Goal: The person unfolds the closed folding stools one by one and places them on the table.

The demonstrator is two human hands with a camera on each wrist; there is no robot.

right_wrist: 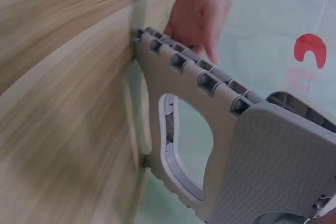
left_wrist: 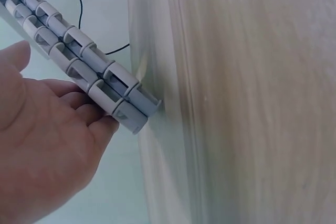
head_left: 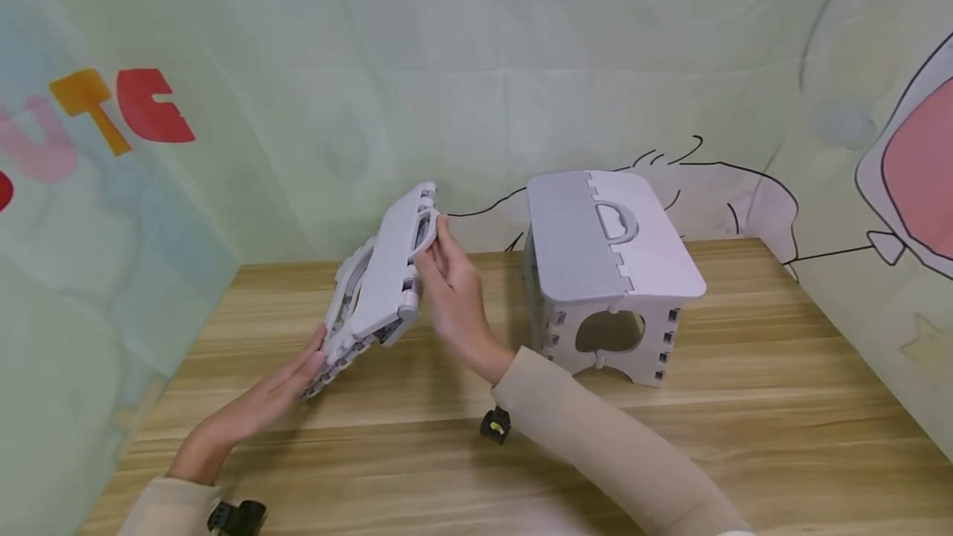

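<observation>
"Grey and white, that folded stool (head_left: 395,246) is tilted between the person's two hands, over the left part of the wood-grained surface (head_left: 417,453). Shall we take the right hand (head_left: 457,300) first?"

"Let's. We see it gripping the handle (head_left: 433,220) at the stool's upper edge, thumb and fingers close together on it."

"And the left hand (head_left: 264,408)? From the head view we'd call its fingers nearly straight."

"So would we. They touch the lower hinged edge (left_wrist: 97,72), and the left wrist view shows us the palm, with the thumb apart from that edge."

"Does the stool's low end meet the surface?"

"It comes down very near it (contact or a sliver of gap, we cannot tell)."

"In the right wrist view we get a textured grey seat half (right_wrist: 278,166)."

"Yes, and next to it a leg panel (right_wrist: 223,129) with a large rounded opening."

"To the right of the hands we have a standing stool (head_left: 573,246), set up on its legs, its seat half grey and half white."

"Behind both we find a pale green backdrop (head_left: 417,48), with bright letters (head_left: 156,110) at the left and a pink balloon (head_left: 923,172) at the right."
</observation>
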